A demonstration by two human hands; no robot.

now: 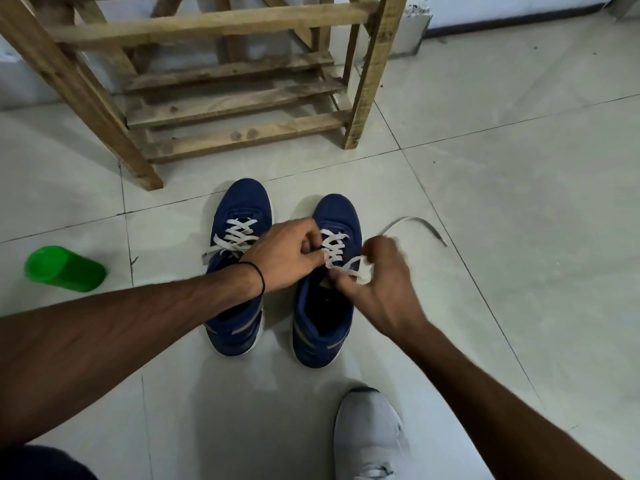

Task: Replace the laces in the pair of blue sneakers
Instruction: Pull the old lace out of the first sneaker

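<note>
I see the pale tiled floor (519, 237), glossy and crossed by dark grout lines, with the two blue sneakers standing side by side on it, toes pointing away from me toward a rough wooden rack (239, 105). The left sneaker (242, 202) is laced in white. Both hands are over the right sneaker (334, 211). My left hand (287, 252), with a dark band at the wrist, has its fingers curled and pinches the white lace (334, 247) at the upper eyelets. My right hand (377, 275) is blurred, but its fingers are closed round a loop of the same lace. A loose lace end (415, 221) arcs over the tiles to the right. A green cup (65, 270) lies on its side well to the left, a grey shoe (367, 431) sits nearest me, and dark skirting (502, 20) lines the far wall.
</note>
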